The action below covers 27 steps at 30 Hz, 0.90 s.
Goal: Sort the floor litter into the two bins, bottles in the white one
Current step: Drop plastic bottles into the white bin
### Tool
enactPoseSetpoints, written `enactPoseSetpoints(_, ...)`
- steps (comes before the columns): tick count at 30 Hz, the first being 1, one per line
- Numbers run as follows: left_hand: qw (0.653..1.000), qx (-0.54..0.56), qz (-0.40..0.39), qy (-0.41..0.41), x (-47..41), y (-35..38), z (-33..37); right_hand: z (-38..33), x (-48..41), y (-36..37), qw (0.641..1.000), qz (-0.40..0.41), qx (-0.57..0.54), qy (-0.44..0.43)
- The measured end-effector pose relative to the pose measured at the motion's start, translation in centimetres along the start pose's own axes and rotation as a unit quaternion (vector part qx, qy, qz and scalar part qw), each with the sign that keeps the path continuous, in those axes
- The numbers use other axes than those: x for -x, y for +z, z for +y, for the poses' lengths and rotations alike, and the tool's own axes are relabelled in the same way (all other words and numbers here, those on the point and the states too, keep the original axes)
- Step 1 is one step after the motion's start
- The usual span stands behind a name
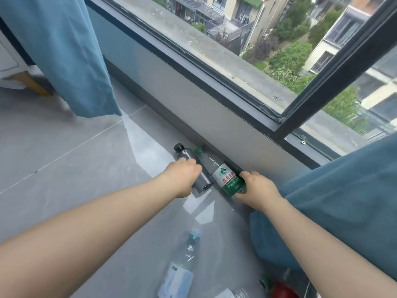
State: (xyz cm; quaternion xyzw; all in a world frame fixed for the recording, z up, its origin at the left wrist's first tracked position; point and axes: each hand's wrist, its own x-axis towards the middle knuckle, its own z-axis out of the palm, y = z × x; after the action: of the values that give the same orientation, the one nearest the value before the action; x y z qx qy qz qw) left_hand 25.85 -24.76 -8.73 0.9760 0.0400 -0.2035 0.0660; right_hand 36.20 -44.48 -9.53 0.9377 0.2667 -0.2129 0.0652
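Two plastic bottles lie side by side on the grey floor against the low wall under the window. My left hand [183, 176] grips the black-capped clear bottle [186, 154] around its middle. My right hand [256, 190] grips the base end of the green-capped bottle [223, 175], which has a white and green label. Closer to me, a clear bottle with a pale blue cap and label [182, 263] lies on the floor. At the bottom edge more litter shows, including a red-labelled bottle [281, 290]. Neither bin is in view.
Blue curtains hang at the upper left [64, 50] and pile on the floor at the right [343, 211], beside my right arm. The window wall [193, 100] runs diagonally behind the bottles. A wooden furniture leg [30, 82] stands far left.
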Motion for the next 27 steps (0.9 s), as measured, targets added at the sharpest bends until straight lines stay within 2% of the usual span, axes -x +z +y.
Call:
enactPoseSetpoints(4, 0.999, -0.032, 0.029, 0.009, -1.8, 1.3, 0.1, 1.1, -0.1, 0.3, 1.000, -0.009, 0.006, 0.002)
enactPoseSetpoints(9, 0.997, -0.068, 0.022, 0.018, -2.8, 2.6, 0.5, 1.3, 0.2, 1.3, 1.000, -0.029, 0.000, 0.002)
enactPoseSetpoints(19, 0.988, -0.145, 0.047, -0.021, -3.1, 3.6, 0.3, 0.7, -0.9, 2.2, 0.999, -0.021, -0.042, 0.000)
enactPoseSetpoints(23, 0.988, -0.153, -0.014, -0.024, -2.8, 4.4, -0.8, 0.2, -1.1, 2.4, 0.999, -0.023, -0.040, -0.003)
enactPoseSetpoints(27, 0.994, -0.081, -0.048, -0.053, -1.9, 5.1, -2.1, -0.7, -1.5, 2.9, 0.998, -0.033, -0.042, -0.014)
